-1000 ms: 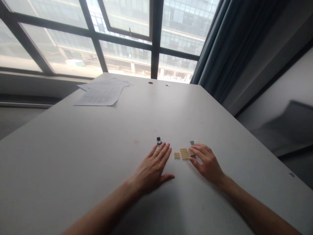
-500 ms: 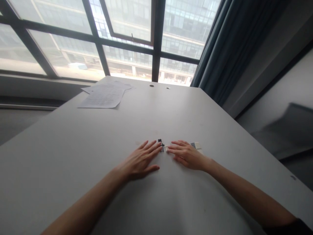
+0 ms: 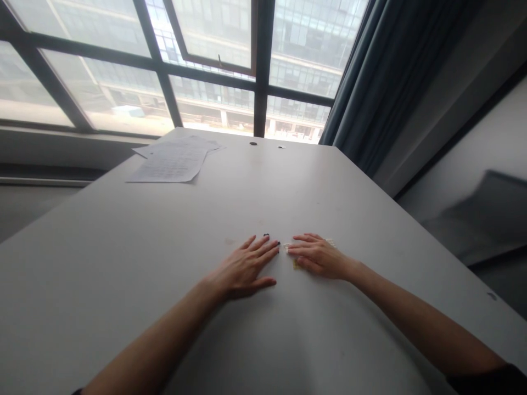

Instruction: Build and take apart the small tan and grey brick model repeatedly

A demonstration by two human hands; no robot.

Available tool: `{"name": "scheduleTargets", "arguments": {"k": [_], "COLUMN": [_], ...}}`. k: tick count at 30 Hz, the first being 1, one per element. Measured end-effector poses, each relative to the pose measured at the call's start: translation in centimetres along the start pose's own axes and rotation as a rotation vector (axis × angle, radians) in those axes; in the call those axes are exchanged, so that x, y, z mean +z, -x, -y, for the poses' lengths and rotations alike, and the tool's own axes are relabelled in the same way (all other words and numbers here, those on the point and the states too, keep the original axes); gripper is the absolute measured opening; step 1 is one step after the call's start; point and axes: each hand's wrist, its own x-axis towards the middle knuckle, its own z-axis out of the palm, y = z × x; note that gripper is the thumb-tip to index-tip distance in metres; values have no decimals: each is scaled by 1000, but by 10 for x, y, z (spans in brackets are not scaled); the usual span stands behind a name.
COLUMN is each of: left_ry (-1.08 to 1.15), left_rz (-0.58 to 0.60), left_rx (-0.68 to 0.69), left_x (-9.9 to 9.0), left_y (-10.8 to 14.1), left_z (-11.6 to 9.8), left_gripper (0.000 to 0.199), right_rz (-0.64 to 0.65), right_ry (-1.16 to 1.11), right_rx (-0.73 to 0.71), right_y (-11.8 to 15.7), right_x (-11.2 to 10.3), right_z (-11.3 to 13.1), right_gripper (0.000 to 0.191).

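My left hand (image 3: 249, 267) lies flat on the white table (image 3: 197, 219), fingers spread. Small black pieces (image 3: 266, 235) peek out past its fingertips; the rest of them is covered. Across a narrow gap, my right hand (image 3: 319, 257) rests palm down with its fingers stretched toward the left. Small white pieces (image 3: 286, 248) show at its fingertips, and a tiny yellowish piece (image 3: 295, 264) sits by its thumb. Behind the knuckles, part of a pale studded block (image 3: 330, 242) is visible. The pieces look like small toy bricks, but they are too small to tell for sure.
Printed sheets of paper (image 3: 168, 164) lie at the table's far left. Two round cable holes (image 3: 253, 144) are near the far edge. Beyond stand large windows (image 3: 214, 99), with a dark blue curtain (image 3: 358, 93) on the right.
My left hand has shifted slightly right over the black pieces, covering more of them. My right hand has moved slightly right, covering the grey-blue part of the block; the yellowish piece now shows.
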Motion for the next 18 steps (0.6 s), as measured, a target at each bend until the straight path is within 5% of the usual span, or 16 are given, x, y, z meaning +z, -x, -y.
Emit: {"name": "scheduleTargets", "arguments": {"k": [8, 18], "left_ry": [0, -12], "left_rz": [-44, -72], "left_rx": [38, 118], "left_x": [11, 15], "left_y": [-44, -83], "left_z": [-11, -26], "left_gripper": [75, 74], "right_rz": [-36, -66], "right_ry": [-26, -43], "right_rx": [132, 151], "right_y": [36, 50], "right_x": [-13, -17], "right_z": [-44, -45], "right_gripper": [30, 28]}}
